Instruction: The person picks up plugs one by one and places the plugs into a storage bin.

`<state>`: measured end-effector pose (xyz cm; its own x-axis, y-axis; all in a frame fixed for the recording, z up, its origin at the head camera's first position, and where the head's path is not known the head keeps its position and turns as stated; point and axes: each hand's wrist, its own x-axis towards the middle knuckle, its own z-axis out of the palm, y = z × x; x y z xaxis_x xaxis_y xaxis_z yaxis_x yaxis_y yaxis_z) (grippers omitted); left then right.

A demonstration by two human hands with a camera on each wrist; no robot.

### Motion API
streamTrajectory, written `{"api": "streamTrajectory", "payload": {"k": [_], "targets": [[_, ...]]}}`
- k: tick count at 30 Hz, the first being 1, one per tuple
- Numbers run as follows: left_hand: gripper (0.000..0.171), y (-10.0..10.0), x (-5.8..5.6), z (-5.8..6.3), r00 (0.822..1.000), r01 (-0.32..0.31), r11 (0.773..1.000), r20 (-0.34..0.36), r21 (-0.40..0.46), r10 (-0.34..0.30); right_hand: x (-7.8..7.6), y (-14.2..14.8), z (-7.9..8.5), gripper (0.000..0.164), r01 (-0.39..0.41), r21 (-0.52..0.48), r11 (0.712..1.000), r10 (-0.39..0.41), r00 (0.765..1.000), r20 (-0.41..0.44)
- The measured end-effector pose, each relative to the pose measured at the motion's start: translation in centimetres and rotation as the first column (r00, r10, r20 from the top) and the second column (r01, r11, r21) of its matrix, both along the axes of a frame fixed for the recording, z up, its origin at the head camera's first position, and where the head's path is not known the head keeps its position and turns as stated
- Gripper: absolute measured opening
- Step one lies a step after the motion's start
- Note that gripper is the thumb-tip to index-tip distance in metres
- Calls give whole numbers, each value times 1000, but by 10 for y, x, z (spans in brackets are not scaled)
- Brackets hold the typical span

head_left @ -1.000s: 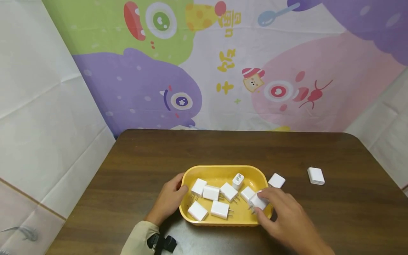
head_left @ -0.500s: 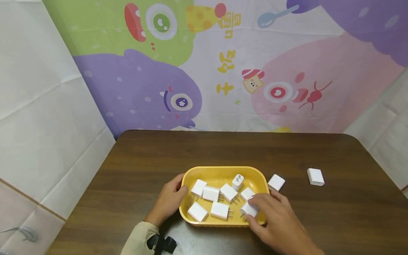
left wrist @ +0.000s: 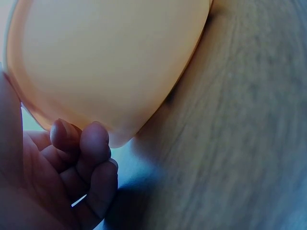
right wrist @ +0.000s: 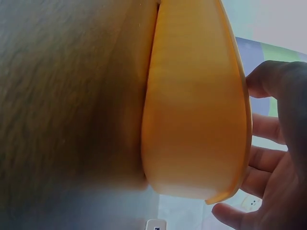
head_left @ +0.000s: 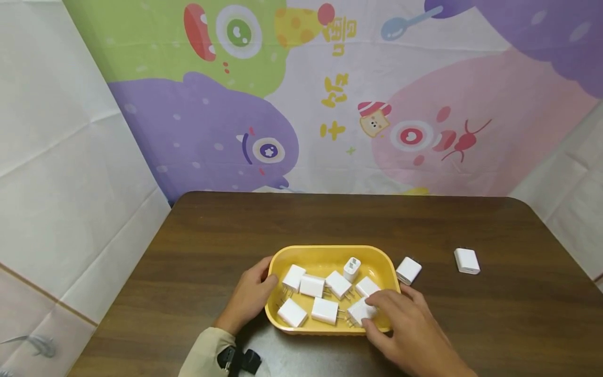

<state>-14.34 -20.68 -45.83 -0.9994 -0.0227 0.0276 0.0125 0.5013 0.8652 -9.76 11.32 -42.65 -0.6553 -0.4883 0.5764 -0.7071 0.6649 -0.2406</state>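
A yellow tray [head_left: 320, 255] stands on the brown table, holding several white charger plugs such as the ones at the left [head_left: 292, 312] and middle [head_left: 325, 311]. At the tray's left end my left hand [head_left: 248, 297] grips it, thumb at the rim and fingers against the outer wall [left wrist: 110, 72]. My right hand [head_left: 412, 327] reaches over the right end and pinches one charger plug [head_left: 360, 312] low inside the tray, between thumb and forefinger. The right wrist view shows the tray's outer wall [right wrist: 196, 110] hiding that fingertip contact.
Just right of the tray lies a white charger plug [head_left: 409, 270]. Another charger plug [head_left: 467, 261] lies farther right on the table [head_left: 518, 293]. A patterned cloth [head_left: 330, 173] hangs behind the table's back edge.
My right hand has moved left and down into the tray with the charger plug, which now sits lower, prongs leftward. My left hand has stayed at the tray's end.
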Motion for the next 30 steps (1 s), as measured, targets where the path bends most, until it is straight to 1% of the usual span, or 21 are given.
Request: {"api": "streamTrajectory", "payload": {"k": [4, 9, 12, 17, 21, 25, 27, 29, 30], "targets": [[42, 0, 0, 0, 1000, 1, 1000, 3, -7, -1, 0, 0, -2, 22, -18, -9, 1000, 18, 1000, -7], [43, -1, 0, -1, 1000, -1, 1000, 5, -16, 1, -1, 0, -2, 18, -23, -11, 1000, 23, 1000, -11], [42, -1, 0, -1, 1000, 0, 1000, 2, -13, 0, -1, 2, 0, 18, -2, -16, 1000, 2, 1000, -4], [42, 0, 0, -1, 1000, 4, 1000, -7, -7, -4, -1, 8, 6, 20, 66, -31, 997, -66, 998, 21], [42, 0, 0, -1, 1000, 6, 1000, -2, -13, -6, 0, 15, 10, 18, 80, -59, 995, -78, 997, 27], [42, 0, -1, -1, 1000, 2, 1000, -1, -16, -2, 0, 23, 12, 12, 49, -125, 991, -47, 999, 25], [42, 0, -1, -1, 1000, -1, 1000, -2, -16, 1, -2, 27, 13, 15, 24, -163, 986, -25, 1000, -6], [42, 0, -1, -1, 1000, -1, 1000, -2, -17, 1, -4, 32, 15, 21, 14, -195, 981, -19, 1000, -23], [42, 0, -1, -2, 1000, -2, 1000, 0, -17, 2, -5, 34, 16, 24, 8, -210, 978, -19, 999, -46]]}}
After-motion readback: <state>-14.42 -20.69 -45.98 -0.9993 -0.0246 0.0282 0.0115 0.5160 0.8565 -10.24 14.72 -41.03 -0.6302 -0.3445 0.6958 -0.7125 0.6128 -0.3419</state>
